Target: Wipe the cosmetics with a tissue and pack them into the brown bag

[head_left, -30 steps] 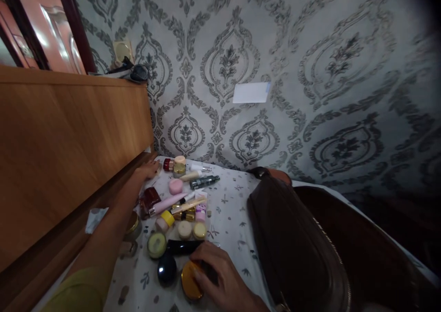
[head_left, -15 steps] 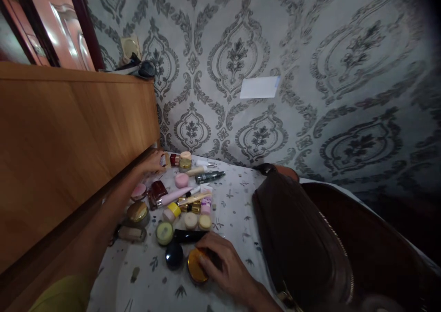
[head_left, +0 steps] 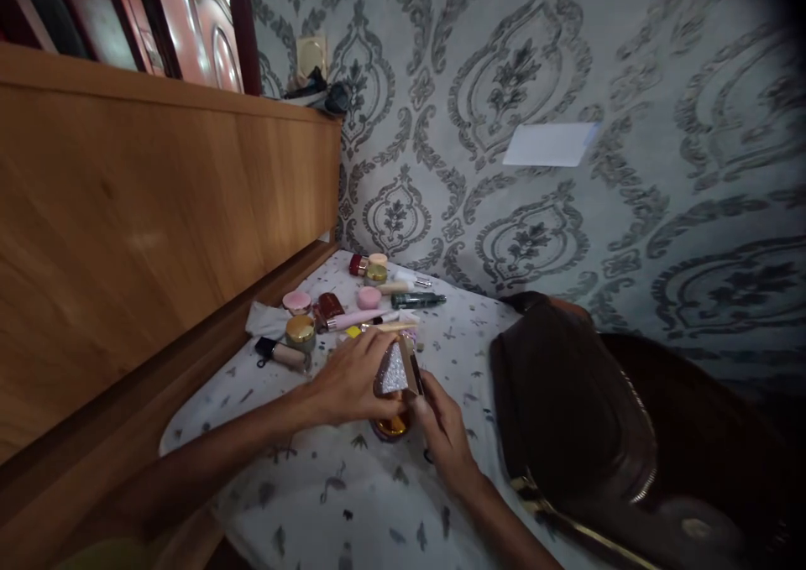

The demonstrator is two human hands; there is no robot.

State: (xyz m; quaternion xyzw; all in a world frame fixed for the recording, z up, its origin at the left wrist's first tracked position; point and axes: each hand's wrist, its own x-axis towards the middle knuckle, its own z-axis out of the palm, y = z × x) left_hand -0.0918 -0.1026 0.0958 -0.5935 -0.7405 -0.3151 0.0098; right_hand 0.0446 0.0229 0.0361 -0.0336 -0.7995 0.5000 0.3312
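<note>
Both hands meet over the front part of the white patterned cloth (head_left: 302, 503). My left hand (head_left: 353, 377) is closed around a small box with a glittery silver face (head_left: 394, 373) and tan edges. At the box's right side, my right hand (head_left: 444, 427) grips its edge with thumb and fingers. Just below the box, an amber round-lidded jar (head_left: 394, 426) rests on the cloth, partly hidden by the hands. Behind them lie a pink tube (head_left: 356, 319), a dark green tube (head_left: 417, 300) and a pink round pot (head_left: 368, 298). Other cosmetics there are covered by my hands.
A dark brown leather bag (head_left: 560, 402) lies at the right. To the left, a gold-lidded jar (head_left: 300, 330) and a foundation bottle with a black cap (head_left: 283, 354) sit near a wooden cabinet (head_left: 170, 209). The patterned wall (head_left: 441, 175) rises behind.
My left hand has come from the back left corner to the front with the glittery box. My right hand has left the amber jar and taken the box's edge. The view has shifted left.
</note>
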